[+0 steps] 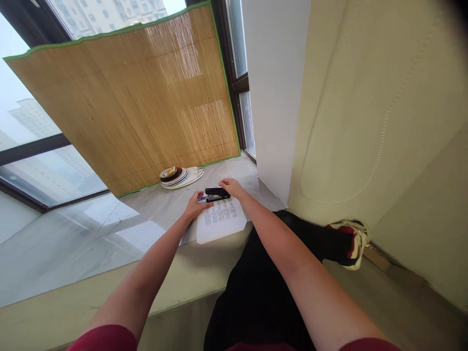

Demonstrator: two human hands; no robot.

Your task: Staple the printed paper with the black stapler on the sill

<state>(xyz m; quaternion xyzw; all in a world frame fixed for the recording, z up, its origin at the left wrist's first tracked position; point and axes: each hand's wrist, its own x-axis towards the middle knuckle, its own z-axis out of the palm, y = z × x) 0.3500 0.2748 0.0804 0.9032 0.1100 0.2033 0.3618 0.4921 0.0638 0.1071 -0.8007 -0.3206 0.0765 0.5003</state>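
Note:
A printed sheet of paper [221, 219] lies on the pale window ledge [109, 234], its near edge at the ledge's front. A black stapler [216, 194] rests on the sheet's far end. My right hand [231, 186] sits on the right end of the stapler, fingers curled over it. My left hand [195, 205] presses the left part of the paper just beside the stapler's mouth, fingers together and flat.
A stack of plates [179, 176] stands behind the stapler, against a bamboo mat [127, 97] leaning on the window. A white wall corner [274, 122] rises to the right. My black-trousered leg and a sneaker [351, 241] stretch right below the ledge.

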